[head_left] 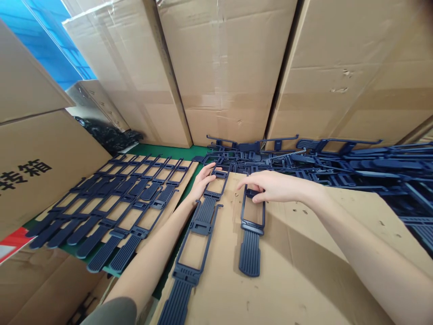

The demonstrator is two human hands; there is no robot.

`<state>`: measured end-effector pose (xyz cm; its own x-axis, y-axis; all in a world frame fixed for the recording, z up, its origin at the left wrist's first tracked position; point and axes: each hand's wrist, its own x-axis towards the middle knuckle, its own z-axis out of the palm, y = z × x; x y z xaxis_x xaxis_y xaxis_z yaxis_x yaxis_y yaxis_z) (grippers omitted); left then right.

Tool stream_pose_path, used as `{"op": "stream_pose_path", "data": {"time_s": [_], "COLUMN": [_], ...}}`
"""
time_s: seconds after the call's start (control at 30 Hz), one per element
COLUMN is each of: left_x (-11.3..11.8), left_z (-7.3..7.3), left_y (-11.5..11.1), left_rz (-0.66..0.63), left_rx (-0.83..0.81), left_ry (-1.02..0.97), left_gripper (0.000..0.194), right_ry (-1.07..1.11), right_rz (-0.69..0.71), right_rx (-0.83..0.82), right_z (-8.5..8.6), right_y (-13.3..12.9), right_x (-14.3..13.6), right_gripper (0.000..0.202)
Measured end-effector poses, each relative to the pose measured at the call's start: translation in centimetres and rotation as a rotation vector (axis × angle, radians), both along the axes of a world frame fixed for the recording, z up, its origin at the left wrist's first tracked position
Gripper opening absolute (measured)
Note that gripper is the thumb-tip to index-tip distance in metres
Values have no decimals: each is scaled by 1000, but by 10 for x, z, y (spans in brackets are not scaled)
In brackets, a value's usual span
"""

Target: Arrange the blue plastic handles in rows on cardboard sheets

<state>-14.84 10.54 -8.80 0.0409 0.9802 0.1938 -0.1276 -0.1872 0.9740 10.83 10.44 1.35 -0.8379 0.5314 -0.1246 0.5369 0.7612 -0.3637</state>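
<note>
A dark blue plastic bracket (pixel 249 253), with a rectangular open frame and a ribbed flat tongue, lies on the cardboard surface. My right hand (pixel 267 184) is bent over its far end, thumb and fingers around the frame. To the left, another bracket of the same kind (pixel 193 248) lies lengthwise, and a further one (pixel 216 180) lines up beyond it. My left hand (pixel 203 179) holds the left side of that far frame between thumb and fingers. The far end of the right bracket is partly hidden by my hand.
Rows of similar brackets (pixel 122 216) lie overlapping on a cardboard sheet at left, over a green surface (pixel 152 150). A tangled heap of them (pixel 338 164) sits at the back right. Tall cardboard boxes (pixel 226 67) stand behind; another box (pixel 40 167) stands at left.
</note>
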Motion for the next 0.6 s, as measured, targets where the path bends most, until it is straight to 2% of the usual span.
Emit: {"op": "stream_pose_path", "data": {"time_s": [0.07,0.13,0.23,0.3,0.47,0.6], "left_x": [0,-1,-1,-2,-2,-1], "left_z": [0,-1,-3,-4,-4,-3], "left_y": [0,1,1,2,2,1], "left_rz": [-3,-9,-16,-19,-15,-32], "left_rx": [6,8,0,-2,7,2], "left_ry": [5,-2,-11,-10,-10,-34], "left_gripper": [52,52,52,52,51,58], "right_ry": [78,161,258,229,4,-7], "right_rz": [11,-46,-124,-130,-152,-158], "right_rx": [30,4,-72,-88,-92,-7], "right_z": [6,11,14,13,6,3], "right_y": [-1,-2,0,3,15,17], "right_x": [1,1,2,6,21,19], "right_gripper": [33,28,30,33,30,22]}}
